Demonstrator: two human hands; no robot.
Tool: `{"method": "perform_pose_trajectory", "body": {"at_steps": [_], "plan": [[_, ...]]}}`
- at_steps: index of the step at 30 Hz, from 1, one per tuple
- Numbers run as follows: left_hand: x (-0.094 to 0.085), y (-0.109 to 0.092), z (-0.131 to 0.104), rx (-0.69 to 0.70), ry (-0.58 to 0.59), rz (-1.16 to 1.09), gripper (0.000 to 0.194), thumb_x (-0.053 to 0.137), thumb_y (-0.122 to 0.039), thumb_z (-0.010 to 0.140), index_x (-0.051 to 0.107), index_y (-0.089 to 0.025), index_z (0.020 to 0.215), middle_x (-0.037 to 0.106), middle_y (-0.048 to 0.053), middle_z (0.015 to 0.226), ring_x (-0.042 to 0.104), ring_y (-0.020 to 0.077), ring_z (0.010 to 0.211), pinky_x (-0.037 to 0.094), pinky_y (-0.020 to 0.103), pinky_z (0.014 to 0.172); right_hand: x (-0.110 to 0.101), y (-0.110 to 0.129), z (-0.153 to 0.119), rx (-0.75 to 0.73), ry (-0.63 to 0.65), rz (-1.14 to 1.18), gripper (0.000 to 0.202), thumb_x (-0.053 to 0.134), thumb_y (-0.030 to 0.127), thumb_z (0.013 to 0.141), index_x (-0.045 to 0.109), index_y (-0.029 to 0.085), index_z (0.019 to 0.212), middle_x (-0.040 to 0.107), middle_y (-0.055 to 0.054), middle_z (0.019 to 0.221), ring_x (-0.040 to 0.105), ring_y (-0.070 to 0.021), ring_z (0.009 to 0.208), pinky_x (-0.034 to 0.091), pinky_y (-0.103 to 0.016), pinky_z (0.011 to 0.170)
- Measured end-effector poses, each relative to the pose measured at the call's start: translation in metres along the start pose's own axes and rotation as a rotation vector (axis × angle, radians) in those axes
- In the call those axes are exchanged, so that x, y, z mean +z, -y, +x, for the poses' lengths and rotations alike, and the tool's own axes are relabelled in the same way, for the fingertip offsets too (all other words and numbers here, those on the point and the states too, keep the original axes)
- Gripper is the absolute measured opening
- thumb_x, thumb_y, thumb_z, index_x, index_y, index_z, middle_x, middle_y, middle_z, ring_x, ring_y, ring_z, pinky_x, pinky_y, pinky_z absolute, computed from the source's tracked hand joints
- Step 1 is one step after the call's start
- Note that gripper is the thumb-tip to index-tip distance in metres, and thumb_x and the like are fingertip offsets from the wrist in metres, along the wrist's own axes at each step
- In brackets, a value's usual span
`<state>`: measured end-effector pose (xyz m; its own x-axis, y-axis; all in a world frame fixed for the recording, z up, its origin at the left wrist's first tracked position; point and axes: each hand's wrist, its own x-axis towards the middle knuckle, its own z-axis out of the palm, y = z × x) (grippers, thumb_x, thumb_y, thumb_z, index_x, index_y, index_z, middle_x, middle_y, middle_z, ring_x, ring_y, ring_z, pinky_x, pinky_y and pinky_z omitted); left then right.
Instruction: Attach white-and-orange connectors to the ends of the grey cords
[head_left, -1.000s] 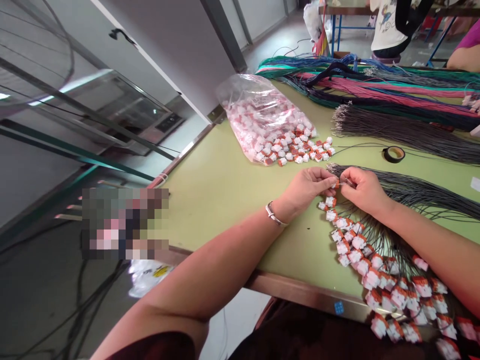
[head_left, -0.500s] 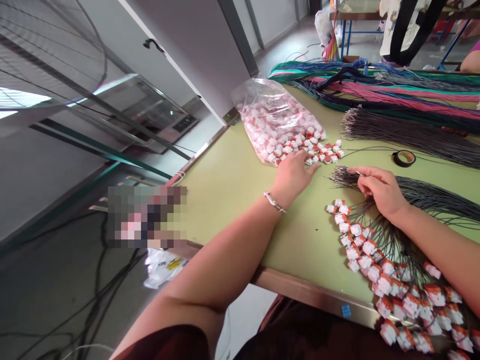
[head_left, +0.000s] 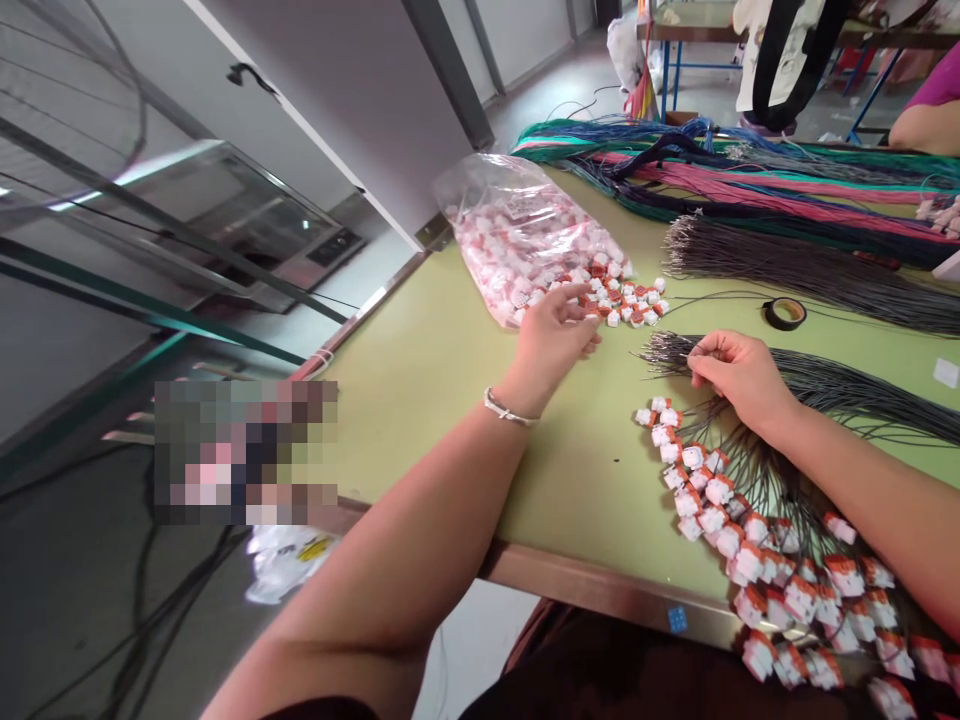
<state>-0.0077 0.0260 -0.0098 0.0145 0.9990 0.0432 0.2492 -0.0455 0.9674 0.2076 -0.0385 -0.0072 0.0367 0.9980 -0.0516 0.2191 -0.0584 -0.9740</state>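
My left hand (head_left: 556, 338) is at the near edge of a pile of small white-and-orange connectors (head_left: 637, 300). Its fingers are curled in with the thumb against them; whatever they hold is hidden. My right hand (head_left: 742, 380) pinches a dark wire close to its end, above a bundle of black wires (head_left: 832, 380) with bare metal terminals at their left ends. Below the right hand, many wired connectors (head_left: 720, 490) fan out across the table and over its front edge.
A clear plastic bag (head_left: 532, 235) full of connectors lies open behind the pile. A roll of black tape (head_left: 784, 314) sits right of it. More dark wires (head_left: 787, 265) and pink, green and blue wires (head_left: 712, 185) lie farther back. The metal table edge (head_left: 600, 580) runs in front.
My left hand has drawn back slightly from the loose connectors, and its spread fingers have curled in. My right hand stays near the terminal ends, its fingers turned slightly. The view has shifted right.
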Motion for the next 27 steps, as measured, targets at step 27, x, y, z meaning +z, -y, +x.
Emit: {"method": "perform_pose_trajectory", "body": {"at_steps": [27], "plan": [[0.036,0.001,-0.031,-0.262,0.514,-0.671,0.017,0.081,-0.017,0.065,0.074,-0.016,0.081,0.073,0.004,0.085,0.067,0.0132,0.085,0.049,0.032,0.095,0.004,0.001,-0.003,-0.135,-0.029,-0.211,0.014,0.055,0.029,0.069,0.055,0.019,0.06,0.049,0.003,0.052,0.039,-0.0101,0.051,0.032,-0.025,0.051]]}}
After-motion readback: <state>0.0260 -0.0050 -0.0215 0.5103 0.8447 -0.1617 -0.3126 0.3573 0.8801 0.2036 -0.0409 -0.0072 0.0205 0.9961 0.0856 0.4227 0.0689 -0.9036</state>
